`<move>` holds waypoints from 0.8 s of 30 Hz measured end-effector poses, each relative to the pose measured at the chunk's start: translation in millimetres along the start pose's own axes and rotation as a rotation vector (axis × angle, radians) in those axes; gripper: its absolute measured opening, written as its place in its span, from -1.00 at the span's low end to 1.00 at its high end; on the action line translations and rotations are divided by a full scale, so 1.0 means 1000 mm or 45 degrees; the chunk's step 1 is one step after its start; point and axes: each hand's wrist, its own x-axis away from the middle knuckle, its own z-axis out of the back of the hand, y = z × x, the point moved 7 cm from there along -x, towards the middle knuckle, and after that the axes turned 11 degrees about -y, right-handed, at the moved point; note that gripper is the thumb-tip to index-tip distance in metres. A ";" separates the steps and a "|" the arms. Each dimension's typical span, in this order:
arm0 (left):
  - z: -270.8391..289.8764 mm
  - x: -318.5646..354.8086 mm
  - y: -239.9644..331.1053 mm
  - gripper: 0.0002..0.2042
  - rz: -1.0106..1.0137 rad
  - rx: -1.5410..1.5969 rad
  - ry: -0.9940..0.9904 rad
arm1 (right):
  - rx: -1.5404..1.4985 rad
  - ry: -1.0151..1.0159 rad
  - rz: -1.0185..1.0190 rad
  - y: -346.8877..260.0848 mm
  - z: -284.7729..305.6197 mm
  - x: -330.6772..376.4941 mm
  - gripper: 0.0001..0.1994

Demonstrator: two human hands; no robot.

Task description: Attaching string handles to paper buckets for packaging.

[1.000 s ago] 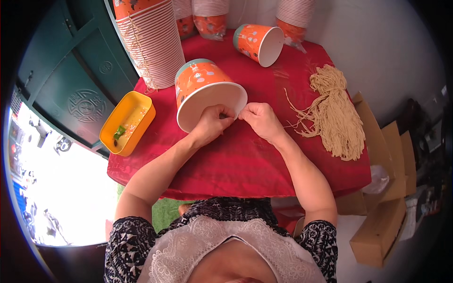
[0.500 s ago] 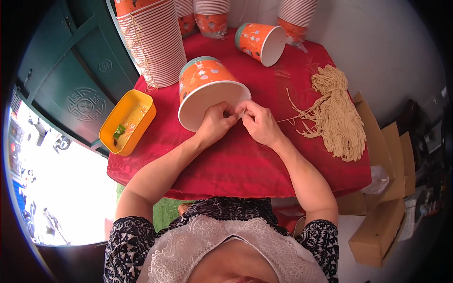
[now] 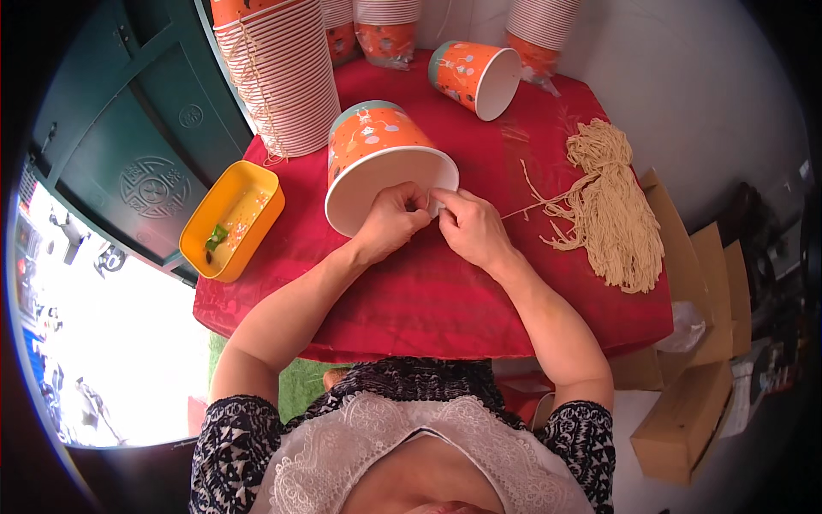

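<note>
A large orange paper bucket (image 3: 377,137) with a green base band lies on its side, its white mouth facing me. My left hand (image 3: 394,224) is in front of the opening, closed with thumb and finger pinched; what lies in the pinch is too small to make out. Close beside it, at the right of the rim, my right hand (image 3: 473,228) is closed on a thin beige string (image 3: 519,212). That string emerges from behind my right hand and runs right toward a loose bundle of beige strings (image 3: 612,210). The fingertips of both hands nearly meet.
A tall stack of nested buckets (image 3: 282,81) stands at the back left, strings hanging down it. Another orange bucket (image 3: 462,73) lies farther back. A yellow plastic tub (image 3: 271,201) with small bits inside sits at the left of the red-covered table (image 3: 411,317). Cardboard boxes (image 3: 681,424) are at the right.
My fingers have shifted slightly at the rim, with the right fingertips parting a little from the left. The string to the right looks straighter. The bucket stays practically in place.
</note>
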 end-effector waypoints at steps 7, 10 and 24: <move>-0.002 -0.002 -0.008 -0.97 0.000 0.092 -0.051 | -0.239 -0.046 -0.088 0.008 -0.010 -0.002 -0.79; -0.001 -0.002 -0.008 -0.97 0.039 0.092 -0.044 | -0.261 -0.105 -0.144 0.008 -0.011 -0.004 -0.87; 0.000 -0.004 -0.006 -0.95 0.160 0.202 -0.059 | -0.350 -0.188 -0.084 0.012 -0.008 -0.001 -0.95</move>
